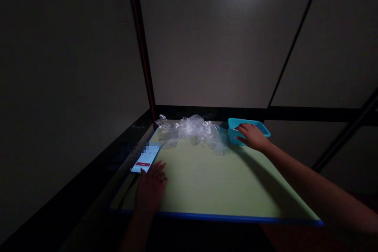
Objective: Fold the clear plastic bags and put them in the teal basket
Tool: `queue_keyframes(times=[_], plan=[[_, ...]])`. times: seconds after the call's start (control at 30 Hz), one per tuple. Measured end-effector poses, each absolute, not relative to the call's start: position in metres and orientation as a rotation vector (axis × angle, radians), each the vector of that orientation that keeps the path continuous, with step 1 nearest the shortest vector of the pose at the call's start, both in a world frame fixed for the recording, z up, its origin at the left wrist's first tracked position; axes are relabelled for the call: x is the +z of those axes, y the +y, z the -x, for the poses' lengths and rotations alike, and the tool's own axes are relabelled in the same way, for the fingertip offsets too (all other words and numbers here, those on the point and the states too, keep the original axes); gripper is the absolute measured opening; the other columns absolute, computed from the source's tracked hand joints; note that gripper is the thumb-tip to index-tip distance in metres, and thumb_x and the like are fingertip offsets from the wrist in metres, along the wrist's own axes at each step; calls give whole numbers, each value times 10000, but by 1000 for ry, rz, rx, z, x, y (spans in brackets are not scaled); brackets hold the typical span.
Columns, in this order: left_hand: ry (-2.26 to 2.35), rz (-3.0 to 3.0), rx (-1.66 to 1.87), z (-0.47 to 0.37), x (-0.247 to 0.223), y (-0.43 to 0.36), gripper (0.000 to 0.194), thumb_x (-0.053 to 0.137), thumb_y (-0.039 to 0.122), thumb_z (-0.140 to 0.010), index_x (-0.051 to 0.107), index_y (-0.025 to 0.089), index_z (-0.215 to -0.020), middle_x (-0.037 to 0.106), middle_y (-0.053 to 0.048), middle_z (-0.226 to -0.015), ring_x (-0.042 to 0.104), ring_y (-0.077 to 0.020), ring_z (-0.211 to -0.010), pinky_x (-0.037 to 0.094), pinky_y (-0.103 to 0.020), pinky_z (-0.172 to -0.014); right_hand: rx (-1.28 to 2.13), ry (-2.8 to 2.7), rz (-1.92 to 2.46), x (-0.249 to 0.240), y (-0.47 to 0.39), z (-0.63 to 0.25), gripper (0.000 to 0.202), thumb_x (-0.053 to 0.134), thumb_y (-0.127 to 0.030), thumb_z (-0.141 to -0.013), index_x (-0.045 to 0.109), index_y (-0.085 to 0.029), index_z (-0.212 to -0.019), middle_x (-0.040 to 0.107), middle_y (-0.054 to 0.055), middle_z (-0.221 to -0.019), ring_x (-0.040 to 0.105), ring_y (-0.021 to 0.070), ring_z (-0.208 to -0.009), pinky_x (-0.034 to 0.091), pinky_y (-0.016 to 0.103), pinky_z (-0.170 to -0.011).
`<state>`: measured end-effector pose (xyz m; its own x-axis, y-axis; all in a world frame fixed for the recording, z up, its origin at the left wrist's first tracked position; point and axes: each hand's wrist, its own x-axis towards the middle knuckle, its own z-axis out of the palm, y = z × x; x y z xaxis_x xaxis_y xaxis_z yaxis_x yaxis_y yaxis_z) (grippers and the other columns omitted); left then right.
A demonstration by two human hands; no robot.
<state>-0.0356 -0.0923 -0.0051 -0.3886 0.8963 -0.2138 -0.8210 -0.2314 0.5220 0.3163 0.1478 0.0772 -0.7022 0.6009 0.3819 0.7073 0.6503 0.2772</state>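
Covering part of the near side of a turquoise basket (232,136) in the head view: right hand (251,137), arm stretched forward, fingers pointing left, thumb parted from them. Can't tell if it's grasping the basket wall or only resting against it; basket interior mostly hidden from this angle. Left hand (151,184) is nearer the body, palm down, fingers loosely spread, nothing grasped. Its thumb tip overlaps the near end of a phone (149,156), which lies just ahead and to the left, screen lit, red bar toward the near end; contact unclear. Crumpled clear plastic (193,129) sits ahead of the left hand and left of the right one, bunched along the far side, its right end close to the basket. Individual pieces too tangled to count. All of it is on a yellow-green counter (206,185) with blue edging, under and between both hands. Right arm's side has a long dark shadow across the top. Pale wall panels (206,47) rise beyond both hands, dim light.
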Motion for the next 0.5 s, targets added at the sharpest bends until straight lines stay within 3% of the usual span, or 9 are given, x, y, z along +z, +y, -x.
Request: queue_keyframes(times=[0.13, 0.27, 0.4, 0.5], plan=[[710, -207, 1827, 34, -7, -90, 405, 330, 355, -935, 663, 125, -915, 674, -115, -923, 569, -126, -601, 463, -273, -580, -542, -2749, 738, 58, 105, -282, 275, 401, -277, -901, 599, -127, -1019, 577, 153, -1001, 491, 242, -949, 345, 368, -821], [748, -269, 1820, 33, -10, -89, 309, 374, 253, -911, 657, 129, -922, 664, -110, -939, 572, -118, -627, 472, -268, -610, -417, -2888, 561, 36, 78, -244, 278, 417, -319, -893, 604, -130, -977, 561, 153, -1012, 486, 230, -955, 324, 371, -846], [729, -342, 1838, 33, -11, -89, 262, 409, 206, -889, 660, 132, -905, 650, -82, -844, 578, -113, -655, 467, -234, -607, -374, -2742, 908, 25, 92, -213, 397, 407, -392, -889, 540, -120, -1144, 472, 193, -1231, 430, 283, -1104, 309, 390, -900], [709, -339, 1814, 32, -8, -89, 242, 452, 242, -882, 660, 123, -846, 621, -68, -762, 566, -110, -631, 455, -218, -575, -206, -2580, 1388, 23, 118, -197, 487, 374, -438, -898, 512, -64, -1180, 450, 246, -1258, 448, 302, -1110, 333, 372, -892]])
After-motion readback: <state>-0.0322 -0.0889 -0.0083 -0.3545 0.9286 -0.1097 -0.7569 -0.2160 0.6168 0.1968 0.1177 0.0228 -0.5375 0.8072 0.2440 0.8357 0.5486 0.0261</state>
